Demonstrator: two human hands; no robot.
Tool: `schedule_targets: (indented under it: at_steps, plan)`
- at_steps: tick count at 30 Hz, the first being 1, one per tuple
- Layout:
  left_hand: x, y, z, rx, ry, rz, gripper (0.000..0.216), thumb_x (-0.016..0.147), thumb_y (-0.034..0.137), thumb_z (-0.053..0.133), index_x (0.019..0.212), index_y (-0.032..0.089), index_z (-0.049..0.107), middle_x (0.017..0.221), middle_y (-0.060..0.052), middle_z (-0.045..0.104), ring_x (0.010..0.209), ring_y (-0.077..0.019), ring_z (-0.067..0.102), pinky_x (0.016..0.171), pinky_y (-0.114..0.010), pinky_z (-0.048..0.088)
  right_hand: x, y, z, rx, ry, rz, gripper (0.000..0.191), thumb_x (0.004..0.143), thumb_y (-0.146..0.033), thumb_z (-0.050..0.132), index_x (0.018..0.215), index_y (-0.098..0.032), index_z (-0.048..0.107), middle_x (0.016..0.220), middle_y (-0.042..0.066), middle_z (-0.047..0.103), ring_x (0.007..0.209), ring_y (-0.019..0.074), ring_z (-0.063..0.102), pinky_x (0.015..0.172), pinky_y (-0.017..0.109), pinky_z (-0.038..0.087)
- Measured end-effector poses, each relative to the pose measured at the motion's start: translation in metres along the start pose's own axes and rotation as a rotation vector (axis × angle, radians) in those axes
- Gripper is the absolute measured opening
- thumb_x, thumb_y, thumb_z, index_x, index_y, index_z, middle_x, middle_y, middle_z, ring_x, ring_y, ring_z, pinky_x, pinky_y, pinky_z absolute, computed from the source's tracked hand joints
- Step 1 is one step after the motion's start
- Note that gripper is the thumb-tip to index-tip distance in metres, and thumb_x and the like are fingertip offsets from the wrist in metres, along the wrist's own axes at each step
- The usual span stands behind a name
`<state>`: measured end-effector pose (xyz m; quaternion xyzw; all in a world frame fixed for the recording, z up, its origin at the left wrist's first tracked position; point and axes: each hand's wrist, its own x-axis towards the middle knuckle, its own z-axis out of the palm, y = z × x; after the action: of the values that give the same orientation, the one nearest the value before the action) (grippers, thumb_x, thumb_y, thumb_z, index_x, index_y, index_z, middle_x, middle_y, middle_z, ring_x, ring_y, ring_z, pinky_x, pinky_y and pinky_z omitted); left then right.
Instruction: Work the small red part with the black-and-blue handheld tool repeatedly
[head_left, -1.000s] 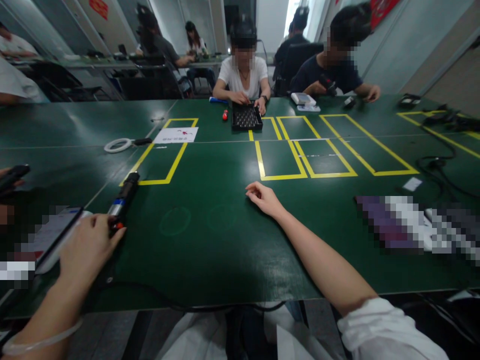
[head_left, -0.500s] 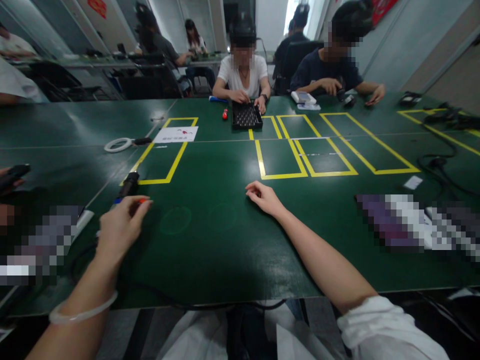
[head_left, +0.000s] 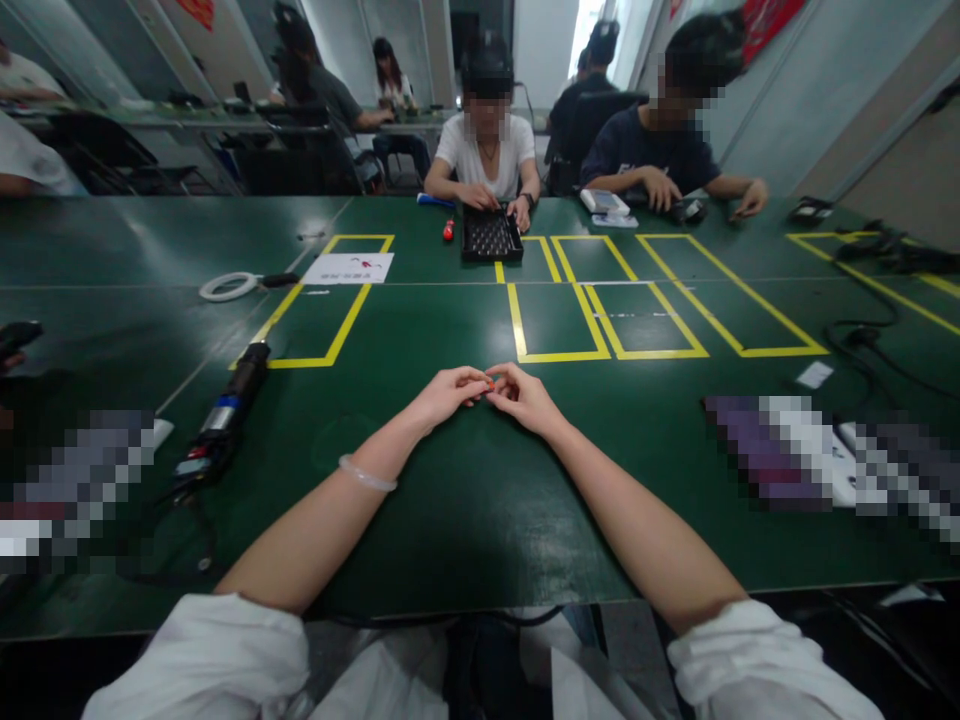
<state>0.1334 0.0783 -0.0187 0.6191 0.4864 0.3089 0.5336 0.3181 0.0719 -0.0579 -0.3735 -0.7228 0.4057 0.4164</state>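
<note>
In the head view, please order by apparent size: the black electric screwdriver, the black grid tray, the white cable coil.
1. Black electric screwdriver, though it lies nearest the camera.
2. Black grid tray.
3. White cable coil, smallest.

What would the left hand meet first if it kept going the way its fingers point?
The right hand. The left hand points right, fingertips already meeting it over a tiny orange piece on the table.

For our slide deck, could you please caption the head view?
Left hand and right hand pinch a small orange piece over the green table; electric screwdriver lies aside.
</note>
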Motion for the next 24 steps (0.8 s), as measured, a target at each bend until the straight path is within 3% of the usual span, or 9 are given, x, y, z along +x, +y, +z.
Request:
schedule_targets:
  at_steps: [7,14,24]
  plan:
    - [-0.003,-0.009,0.006,-0.111,0.053,0.027,0.028,0.079,0.035,0.063,0.097,0.014,0.060,0.083,-0.003,0.065,0.070,-0.0116,0.058,0.068,-0.027,0.046,0.000,-0.005,-0.001,-0.054,0.016,0.020,0.021,0.085,-0.036,0.059,0.097,-0.019,0.058,0.078,-0.001,0.063,0.063,0.0107,0.053,0.060,0.023,0.041]
    - [-0.008,-0.005,0.006,-0.045,0.037,0.040,0.029,0.081,0.041,0.060,0.090,0.013,0.063,0.073,-0.003,0.062,0.066,-0.0124,0.057,0.064,-0.026,0.044,-0.001,-0.005,0.000,-0.006,0.024,0.023,0.022,0.085,-0.037,0.059,0.098,-0.020,0.056,0.080,0.000,0.064,0.063,0.0109,0.054,0.061,0.024,0.042]
    - [-0.009,-0.013,0.003,-0.019,-0.004,0.129,0.032,0.076,0.040,0.067,0.094,0.015,0.060,0.079,-0.002,0.062,0.069,-0.0119,0.056,0.068,-0.028,0.045,-0.001,-0.005,0.002,0.053,0.032,0.075,0.027,0.085,-0.042,0.060,0.100,-0.020,0.055,0.075,-0.002,0.060,0.064,0.0114,0.054,0.063,0.025,0.044]
